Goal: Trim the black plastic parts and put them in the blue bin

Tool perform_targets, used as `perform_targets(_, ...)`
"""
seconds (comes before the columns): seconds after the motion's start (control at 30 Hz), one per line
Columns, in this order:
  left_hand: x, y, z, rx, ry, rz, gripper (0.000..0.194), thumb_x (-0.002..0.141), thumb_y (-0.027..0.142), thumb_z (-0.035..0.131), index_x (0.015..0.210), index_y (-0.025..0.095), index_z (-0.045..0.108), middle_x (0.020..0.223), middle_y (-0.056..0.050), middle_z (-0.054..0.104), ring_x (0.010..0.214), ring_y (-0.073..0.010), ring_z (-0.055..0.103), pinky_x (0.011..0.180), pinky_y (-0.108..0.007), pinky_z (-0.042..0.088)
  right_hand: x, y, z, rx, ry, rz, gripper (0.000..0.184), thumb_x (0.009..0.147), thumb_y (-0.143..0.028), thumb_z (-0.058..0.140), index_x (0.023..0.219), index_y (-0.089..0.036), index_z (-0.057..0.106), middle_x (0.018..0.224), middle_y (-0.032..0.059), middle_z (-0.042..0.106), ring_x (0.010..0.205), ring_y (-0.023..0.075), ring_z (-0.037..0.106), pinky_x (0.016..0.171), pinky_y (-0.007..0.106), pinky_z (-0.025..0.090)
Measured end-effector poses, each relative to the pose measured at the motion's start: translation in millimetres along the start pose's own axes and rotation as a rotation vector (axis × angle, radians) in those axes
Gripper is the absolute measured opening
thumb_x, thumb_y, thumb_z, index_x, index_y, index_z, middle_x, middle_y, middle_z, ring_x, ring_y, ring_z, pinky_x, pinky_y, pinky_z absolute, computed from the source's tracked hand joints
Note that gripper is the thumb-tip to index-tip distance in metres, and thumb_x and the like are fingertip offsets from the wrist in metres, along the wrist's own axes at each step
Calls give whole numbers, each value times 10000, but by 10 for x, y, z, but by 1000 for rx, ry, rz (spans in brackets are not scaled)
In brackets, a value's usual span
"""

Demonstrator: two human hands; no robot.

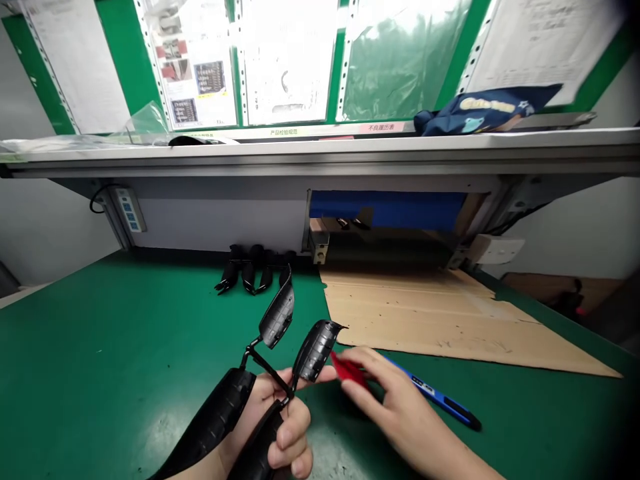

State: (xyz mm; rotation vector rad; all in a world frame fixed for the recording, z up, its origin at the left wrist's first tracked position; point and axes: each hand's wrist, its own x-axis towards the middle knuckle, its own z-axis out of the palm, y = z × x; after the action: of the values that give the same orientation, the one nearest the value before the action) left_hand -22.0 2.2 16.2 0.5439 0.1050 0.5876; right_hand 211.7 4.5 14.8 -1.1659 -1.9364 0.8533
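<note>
A black plastic frame [220,408] with curved panels sits in the left hand [294,430], above a green surface [100,353]. The right hand [403,410] pinches a red piece [351,373] beside it. Too tight a grip might bend the thin crossbar; careless contact could scuff a panel. Cardboard [425,320] and a blue pen [440,399] lie rightward; a shelf [320,159] spans behind, beneath pinned papers [287,63].

2 hands [395,400], 1 black assembly [317,348], 1 red piece [351,372], 1 blue pen [434,395], 1 cardboard [405,317].
</note>
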Motion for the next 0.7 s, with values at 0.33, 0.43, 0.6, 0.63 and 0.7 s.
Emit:
perform_targets(0.33, -15, -58, 0, 6, -11, 0, 581, 979, 313, 113, 1332, 91, 518, 439, 25, 459, 296, -85, 324, 487, -256, 354, -55, 13, -63, 1007, 266, 346, 405, 954, -501, 505, 1152, -170, 625, 1092, 118, 636, 964, 273, 612, 819, 398, 551)
perform_targets(0.43, 15, -90, -8, -7, 71, 33, 552, 985, 305, 131, 1295, 145, 560, 444, 34, 439, 311, -77, 278, 496, -255, 349, -86, -78, -63, 1032, 255, 323, 397, 949, -509, 517, 1156, -185, 617, 1109, 115, 631, 985, 267, 608, 847, 406, 545)
perform_targets(0.6, 56, -165, -23, -26, 154, 53, 498, 988, 298, 183, 1230, 172, 600, 453, 51, 408, 327, -67, 232, 493, -247, 333, -136, -213, -1, 1045, 115, 284, 333, 955, -482, 509, 1137, -217, 594, 1105, 92, 614, 991, 253, 603, 894, 438, 516)
perform_targets(0.63, 57, -169, -18, -12, 152, 29, 501, 989, 303, 179, 1232, 173, 598, 456, 47, 418, 327, -70, 254, 502, -253, 342, -143, -222, 17, 1019, 90, 265, 314, 963, -466, 497, 1146, -225, 582, 1100, 86, 611, 1000, 254, 597, 892, 438, 514)
perform_targets(0.7, 53, -167, 0, 14, 138, -20, 514, 991, 317, 179, 1232, 146, 599, 447, 41, 433, 321, -74, 298, 525, -262, 371, -160, -219, 48, 909, 92, 202, 294, 974, -447, 475, 1166, -240, 556, 1098, 77, 599, 1018, 256, 583, 874, 422, 518)
